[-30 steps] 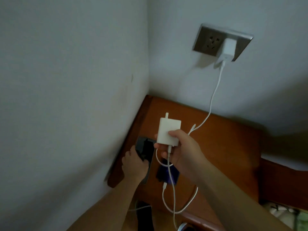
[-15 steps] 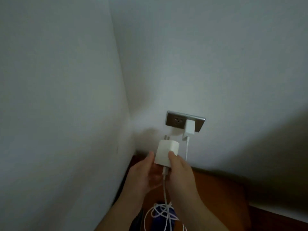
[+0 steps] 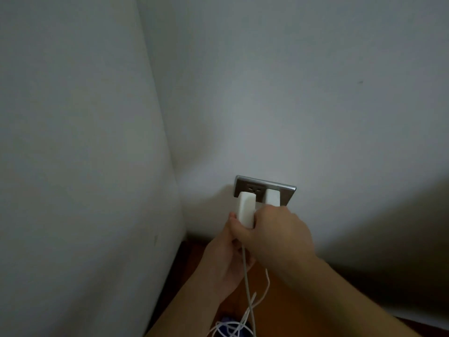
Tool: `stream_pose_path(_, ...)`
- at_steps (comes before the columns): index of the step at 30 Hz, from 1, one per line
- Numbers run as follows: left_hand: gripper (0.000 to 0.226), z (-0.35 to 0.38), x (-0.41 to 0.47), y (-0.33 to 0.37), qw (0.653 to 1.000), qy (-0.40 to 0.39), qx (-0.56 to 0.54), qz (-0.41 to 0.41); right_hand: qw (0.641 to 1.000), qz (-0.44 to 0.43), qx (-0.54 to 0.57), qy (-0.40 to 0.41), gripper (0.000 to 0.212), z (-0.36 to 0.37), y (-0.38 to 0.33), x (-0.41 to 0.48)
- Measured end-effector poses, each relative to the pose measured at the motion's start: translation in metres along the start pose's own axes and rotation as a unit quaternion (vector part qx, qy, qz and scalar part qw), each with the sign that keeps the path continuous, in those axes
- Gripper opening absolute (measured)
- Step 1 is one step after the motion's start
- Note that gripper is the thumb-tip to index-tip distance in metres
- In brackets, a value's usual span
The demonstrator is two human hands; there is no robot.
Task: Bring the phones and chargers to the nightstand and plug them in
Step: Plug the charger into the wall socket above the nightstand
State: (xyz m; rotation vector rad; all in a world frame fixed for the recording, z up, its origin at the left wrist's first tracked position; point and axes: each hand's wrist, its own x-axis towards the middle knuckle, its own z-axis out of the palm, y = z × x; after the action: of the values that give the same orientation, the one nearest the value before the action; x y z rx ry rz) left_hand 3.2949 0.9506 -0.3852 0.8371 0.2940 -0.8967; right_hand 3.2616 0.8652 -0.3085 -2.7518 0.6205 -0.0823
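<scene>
A white charger block [image 3: 246, 208] is pressed against the left side of the grey wall outlet plate [image 3: 286, 190]. My right hand [image 3: 274, 232] grips the block from the right, and my left hand [image 3: 227, 259] holds it from below. Its white cable [image 3: 246, 276] hangs down between my hands. A second white charger [image 3: 272, 197] sits plugged into the right side of the outlet. At the bottom edge a tangle of white cable lies over a blue-cased phone [image 3: 227, 328], mostly hidden.
The orange-brown wooden nightstand [image 3: 261, 300] shows under my arms, tucked into the corner of two pale walls. The left wall [image 3: 85, 166] stands close to the outlet.
Both hands have carried the white charger block up from above the nightstand to the outlet. My left hand left the dark phone and joined the block. The view has tilted upward.
</scene>
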Motion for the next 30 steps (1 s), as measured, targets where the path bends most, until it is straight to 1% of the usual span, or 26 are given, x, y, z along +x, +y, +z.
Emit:
stream_pose_path(3,0.056,0.015,0.030,0.001,0.988,0.110,0.083,-0.066,0.997,-0.003,-0.074,0.007,0.051,-0.002,-0.002,0.018)
stream_pose_path(7,0.056,0.009,0.063,-0.002,0.975,0.178,0.089,-0.096,0.997,0.019,-0.079,-0.003,0.047,0.002,0.000,0.027)
stream_pose_path(10,0.059,0.003,0.072,-0.002,0.964,0.216,0.111,-0.108,0.997,0.027,-0.069,-0.007,0.051,0.002,0.002,0.027)
stream_pose_path(12,0.056,-0.003,0.070,-0.003,0.967,0.197,0.129,-0.097,0.998,0.026,-0.062,-0.002,0.054,0.000,0.003,0.023)
stream_pose_path(15,0.044,-0.015,0.056,-0.007,0.977,0.136,0.152,-0.059,0.998,0.032,-0.062,0.001,0.053,-0.001,0.007,0.018)
stream_pose_path(16,0.042,-0.013,0.056,-0.007,0.974,0.143,0.166,-0.058,0.997,0.037,-0.060,0.000,0.052,-0.001,0.007,0.017)
stream_pose_path(19,0.037,0.003,0.057,-0.001,0.952,0.210,0.202,-0.094,0.998,0.045,-0.051,0.001,0.048,0.003,0.008,0.016)
stream_pose_path(20,0.034,0.004,0.053,0.000,0.949,0.213,0.215,-0.093,0.998,0.045,-0.049,0.002,0.048,0.005,0.009,0.016)
stream_pose_path(21,0.030,0.004,0.048,0.000,0.951,0.200,0.225,-0.071,0.998,0.045,-0.048,0.003,0.050,0.007,0.010,0.015)
stream_pose_path(24,0.023,-0.003,0.020,0.000,0.966,0.112,0.232,0.029,0.998,0.047,-0.050,0.007,0.055,0.012,0.011,0.014)
stream_pose_path(27,0.027,-0.005,0.004,0.003,0.962,0.084,0.250,0.072,0.998,0.049,-0.045,0.005,0.055,0.014,0.008,0.015)
stream_pose_path(30,0.034,-0.008,-0.002,0.005,0.957,0.030,0.258,0.128,0.998,0.050,-0.037,0.013,0.054,0.014,0.006,0.015)
